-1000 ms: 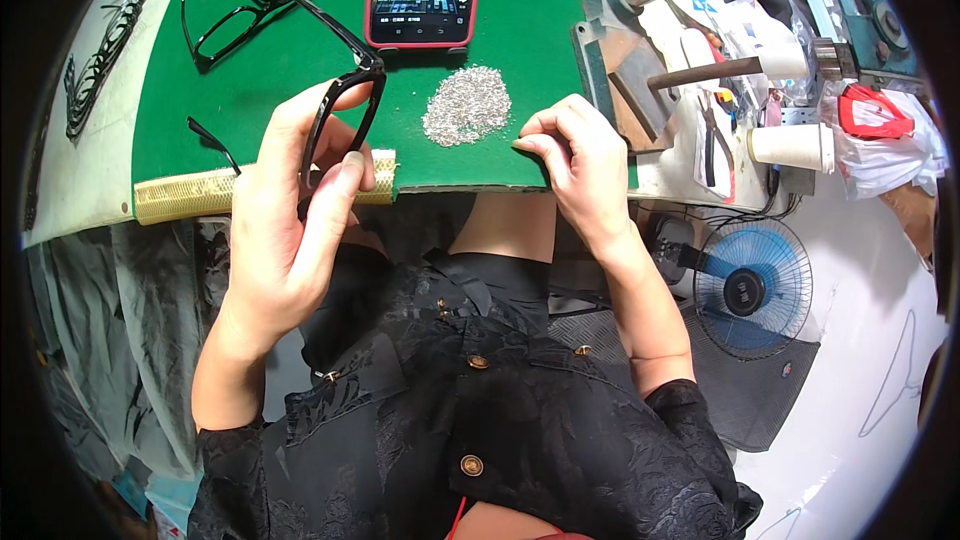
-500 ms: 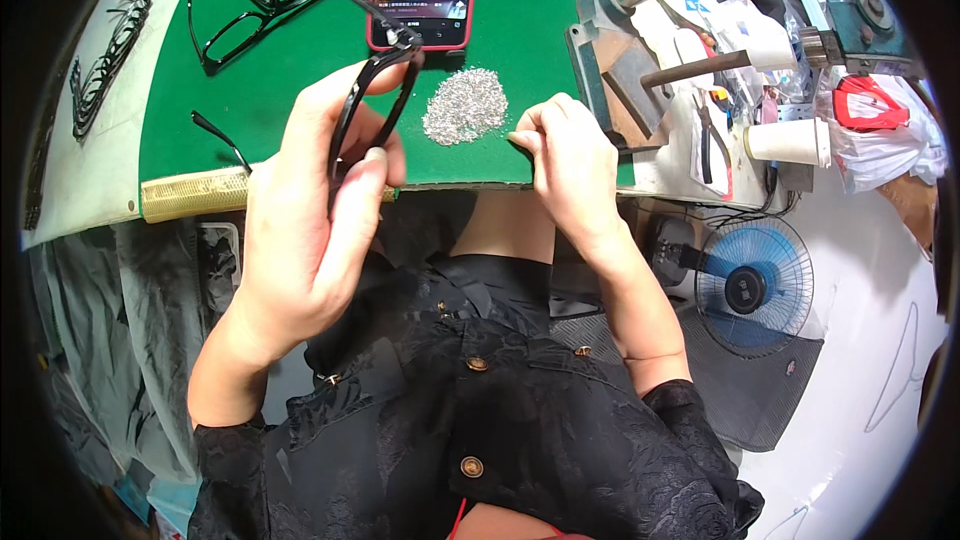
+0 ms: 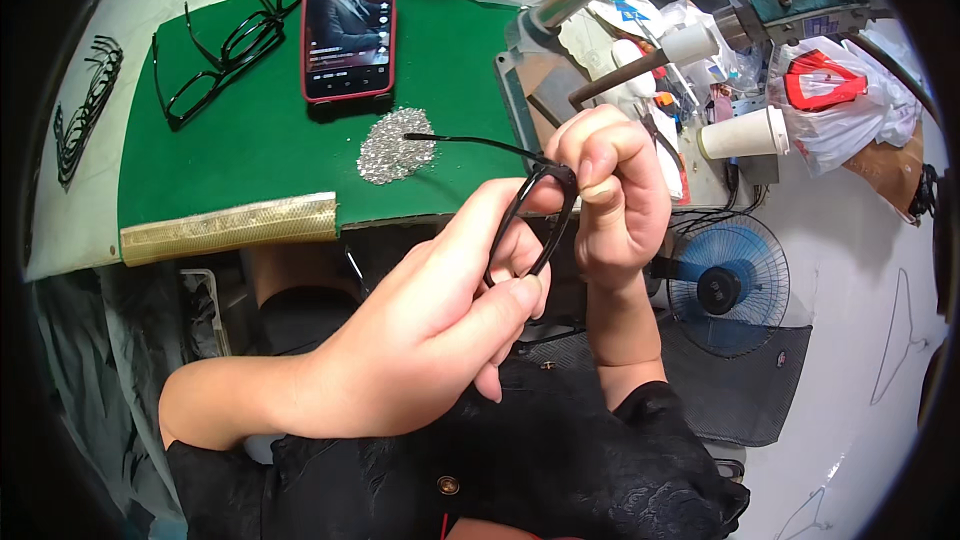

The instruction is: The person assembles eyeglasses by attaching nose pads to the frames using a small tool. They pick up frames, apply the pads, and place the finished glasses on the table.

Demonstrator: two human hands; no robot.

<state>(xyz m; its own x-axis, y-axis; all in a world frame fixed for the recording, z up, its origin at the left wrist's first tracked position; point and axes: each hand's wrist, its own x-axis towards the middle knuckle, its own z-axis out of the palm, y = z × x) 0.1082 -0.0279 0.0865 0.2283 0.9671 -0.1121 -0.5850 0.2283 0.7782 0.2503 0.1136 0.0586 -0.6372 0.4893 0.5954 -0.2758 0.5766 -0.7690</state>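
Observation:
My left hand (image 3: 420, 305) is closed around a black eyeglass frame (image 3: 556, 176), holding it upright by its rims above the front edge of the green mat. One temple arm sticks out to the left from the upper corner, over a heap of tiny silvery metal parts (image 3: 385, 150). My right hand (image 3: 625, 195) is pinched at that corner, by the hinge. Thumb and forefinger are pressed together there, and whatever lies between them is too small or hidden to make out.
A phone in a red case (image 3: 350, 30) rests behind the heap. Black eyeglass frames (image 3: 235, 55) lie to its left, with a nested row of frames (image 3: 88, 110) farther left. A metal bench machine (image 3: 545, 90), a paper cup (image 3: 745, 133) and a fan (image 3: 728, 285) are to the right.
My left hand has carried the eyeglass frame rightward and lower, toward my right hand. My right hand has left the mat beside the metal heap and come up to the frame's hinge corner.

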